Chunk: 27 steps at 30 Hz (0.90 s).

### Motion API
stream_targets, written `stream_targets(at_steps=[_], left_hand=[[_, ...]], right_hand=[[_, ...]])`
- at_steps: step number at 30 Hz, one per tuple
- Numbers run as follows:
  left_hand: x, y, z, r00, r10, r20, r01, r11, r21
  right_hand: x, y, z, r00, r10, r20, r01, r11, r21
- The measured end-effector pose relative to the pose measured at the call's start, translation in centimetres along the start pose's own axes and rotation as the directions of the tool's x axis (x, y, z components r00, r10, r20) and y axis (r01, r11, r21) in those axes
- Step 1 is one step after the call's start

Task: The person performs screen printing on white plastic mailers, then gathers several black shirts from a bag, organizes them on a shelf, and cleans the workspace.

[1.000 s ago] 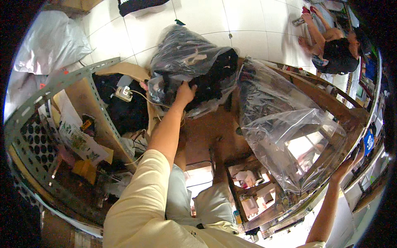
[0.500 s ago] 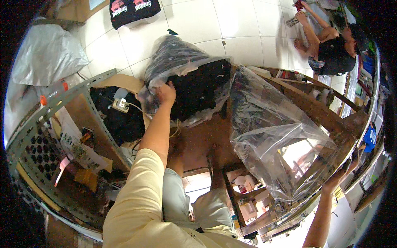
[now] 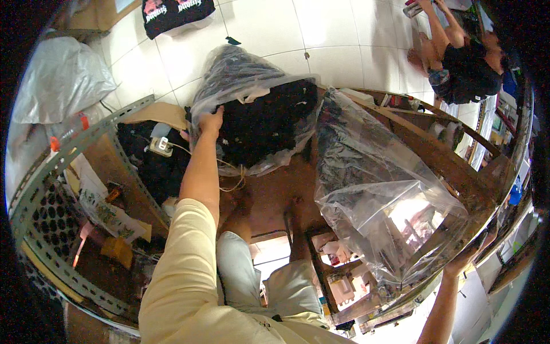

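A large clear plastic bag [image 3: 229, 71] stands in front of me, its mouth turned toward me, with black cloth [image 3: 266, 123] packed inside. My left hand [image 3: 209, 122] grips the left side of the bag's rim, its fingers closed over the plastic. Far out at the right, my right hand [image 3: 463, 261] rests against the edge of the wooden bench [image 3: 478, 215]. Its fingers appear stretched out along that edge, partly dim and blurred, and nothing shows in them. Between the hands, a second clear plastic bag [image 3: 366, 189] lies draped over the bench, with dark content toward its far end.
A white power socket [image 3: 161, 147] with a cable sits on black cloth at the left, beside a perforated metal rack [image 3: 91, 135]. A grey plastic sack [image 3: 63, 80] and folded black printed shirts [image 3: 177, 16] lie farther off. Another person [image 3: 464, 63] sits at the far right.
My left hand has pulled slightly left and nearer with the bag's rim, and the bag's mouth shows wider. My right hand stays at the bench edge. The other person's arms have moved.
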<state>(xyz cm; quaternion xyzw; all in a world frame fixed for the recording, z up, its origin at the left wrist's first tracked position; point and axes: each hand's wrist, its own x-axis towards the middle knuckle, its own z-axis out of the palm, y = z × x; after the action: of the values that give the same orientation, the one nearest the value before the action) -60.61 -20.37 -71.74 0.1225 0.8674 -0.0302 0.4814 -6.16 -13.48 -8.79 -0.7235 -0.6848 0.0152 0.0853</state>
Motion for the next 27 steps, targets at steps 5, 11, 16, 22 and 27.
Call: stream_targets(at_steps=[5,11,16,22,27], left_hand=[[1.0,-1.9,1.9,0.996,0.09,0.029,-0.062,0.854,-0.517],[7.1,-5.6,2.3,0.936,0.159,0.315,0.154,0.618,-0.771],[5.5,-4.8,1.3,0.981,0.146,0.126,-0.122,0.977,-0.177],[-9.7,-5.4,5.0,0.704,0.687,-0.18,-0.631,0.722,0.284],[-15.3,-4.5,8.5,0.571,0.816,-0.095,-0.742,0.562,0.365]], right_hand=[[0.0,-1.2,0.3,0.999,0.014,-0.03,-0.01,0.989,0.148],[-1.0,1.4,-1.2,0.992,-0.122,0.017,0.123,0.978,-0.171],[-1.4,1.2,-1.2,0.995,-0.102,0.011,0.102,0.984,-0.145],[-0.3,0.7,-0.6,0.996,-0.093,0.013,0.094,0.991,-0.096],[0.9,-1.9,0.7,0.999,0.04,-0.016,-0.039,0.997,0.073]])
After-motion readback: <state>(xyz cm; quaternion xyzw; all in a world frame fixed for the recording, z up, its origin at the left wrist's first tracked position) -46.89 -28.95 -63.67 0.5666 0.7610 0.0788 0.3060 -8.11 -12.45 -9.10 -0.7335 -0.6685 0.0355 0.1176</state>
